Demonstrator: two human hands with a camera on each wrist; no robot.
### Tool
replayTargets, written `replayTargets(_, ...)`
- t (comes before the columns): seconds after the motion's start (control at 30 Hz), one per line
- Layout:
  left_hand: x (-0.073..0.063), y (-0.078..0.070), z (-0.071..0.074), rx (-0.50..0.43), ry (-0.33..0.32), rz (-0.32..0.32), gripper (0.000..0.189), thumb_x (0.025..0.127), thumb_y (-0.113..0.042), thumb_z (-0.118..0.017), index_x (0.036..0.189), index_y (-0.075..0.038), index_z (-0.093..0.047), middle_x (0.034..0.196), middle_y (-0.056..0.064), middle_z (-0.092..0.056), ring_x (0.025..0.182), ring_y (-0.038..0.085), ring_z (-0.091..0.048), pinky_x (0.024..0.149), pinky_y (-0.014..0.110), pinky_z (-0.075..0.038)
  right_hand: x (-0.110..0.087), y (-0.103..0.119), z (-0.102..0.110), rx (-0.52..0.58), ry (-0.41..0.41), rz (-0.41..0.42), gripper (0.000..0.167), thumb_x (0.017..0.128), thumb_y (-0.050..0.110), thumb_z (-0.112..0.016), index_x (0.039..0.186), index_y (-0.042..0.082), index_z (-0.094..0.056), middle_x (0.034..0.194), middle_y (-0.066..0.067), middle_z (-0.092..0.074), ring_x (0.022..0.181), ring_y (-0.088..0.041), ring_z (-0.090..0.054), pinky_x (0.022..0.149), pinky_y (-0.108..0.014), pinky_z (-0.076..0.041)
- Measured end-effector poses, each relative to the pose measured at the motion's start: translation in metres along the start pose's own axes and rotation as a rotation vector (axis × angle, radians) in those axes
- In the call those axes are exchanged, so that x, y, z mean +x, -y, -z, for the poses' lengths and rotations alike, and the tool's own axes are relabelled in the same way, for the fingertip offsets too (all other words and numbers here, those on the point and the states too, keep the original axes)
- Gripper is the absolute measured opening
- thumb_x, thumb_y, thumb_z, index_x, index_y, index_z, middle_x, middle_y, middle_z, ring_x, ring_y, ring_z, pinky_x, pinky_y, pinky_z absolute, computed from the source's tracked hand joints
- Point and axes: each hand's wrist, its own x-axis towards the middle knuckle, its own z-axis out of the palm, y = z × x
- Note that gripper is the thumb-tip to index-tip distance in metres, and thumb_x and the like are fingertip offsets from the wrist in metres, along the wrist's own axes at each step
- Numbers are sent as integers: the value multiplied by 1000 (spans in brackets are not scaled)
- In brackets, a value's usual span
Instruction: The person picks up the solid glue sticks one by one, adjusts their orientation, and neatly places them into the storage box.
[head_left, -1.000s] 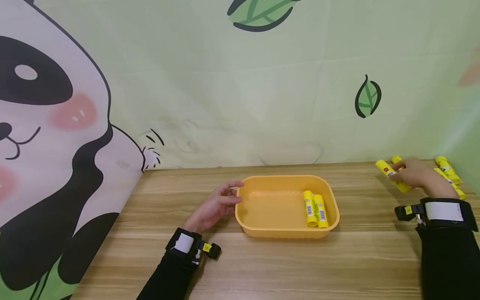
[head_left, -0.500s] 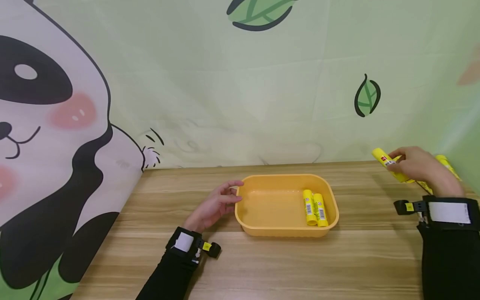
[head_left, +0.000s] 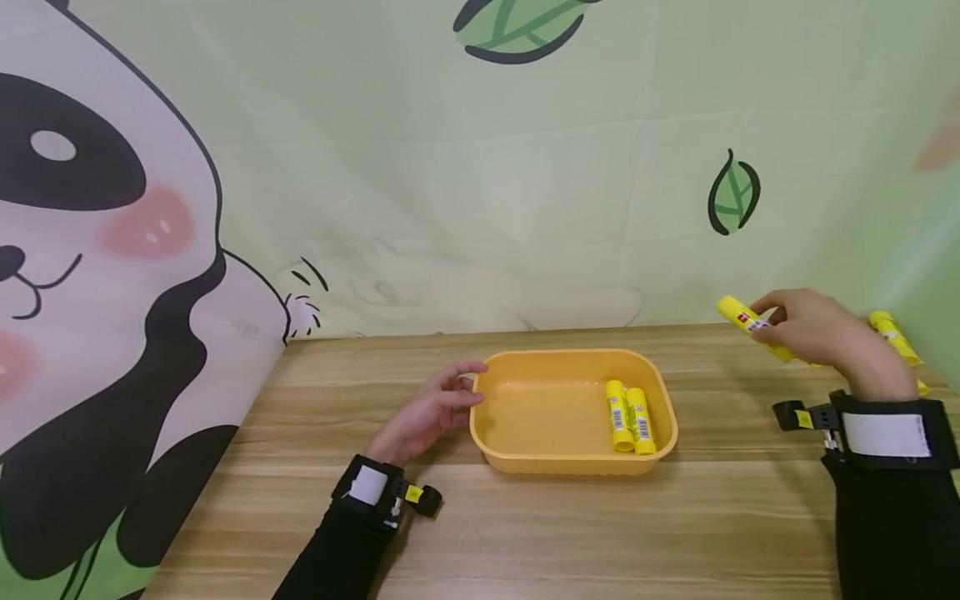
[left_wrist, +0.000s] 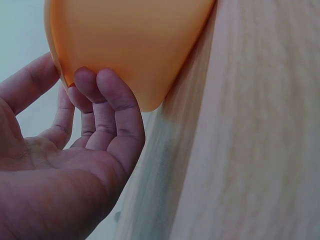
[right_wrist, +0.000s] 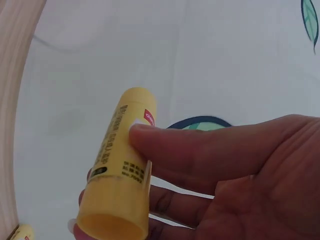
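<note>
Right hand (head_left: 825,329) pinches a yellow glue stick (head_left: 738,315) between thumb and fingers, tilted above the table (head_left: 600,542), well right of the orange bin (head_left: 555,463) — a transfer step, it seems from here. Left hand (head_left: 427,408) grips the bin's left rim, fingers curled. Inside, 2 sticks (head_left: 618,417) lie side by side at the right end; other sticks (head_left: 894,337), partly hidden, lie far right — the next move seems to call for a firm pinch and a reach left.
</note>
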Motion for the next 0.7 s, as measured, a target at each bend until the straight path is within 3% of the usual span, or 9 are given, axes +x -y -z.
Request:
replayTargets(0.43, 1, 1, 0, -5, -5, -6, 45, 100, -2, -60, 144, -6, -51, 109, 4, -55, 96, 18, -59, 85, 31, -54, -5, 33, -6, -23, -3, 34, 41, 100, 6, -60, 131, -19, -50, 107, -36, -61, 85, -36, -61, 66, -41, -52)
replayTargets(0.7, 1, 1, 0, 0, 1, -8, 44, 100, -3, -60, 143, -8, -52, 110, 4, -55, 96, 18, -60, 86, 31, -54, -6, 40, -8, -32, 4, 53, 38, 100, 5, -61, 129, -18, -52, 105, -34, -62, 83, -35, -60, 67, -42, -52)
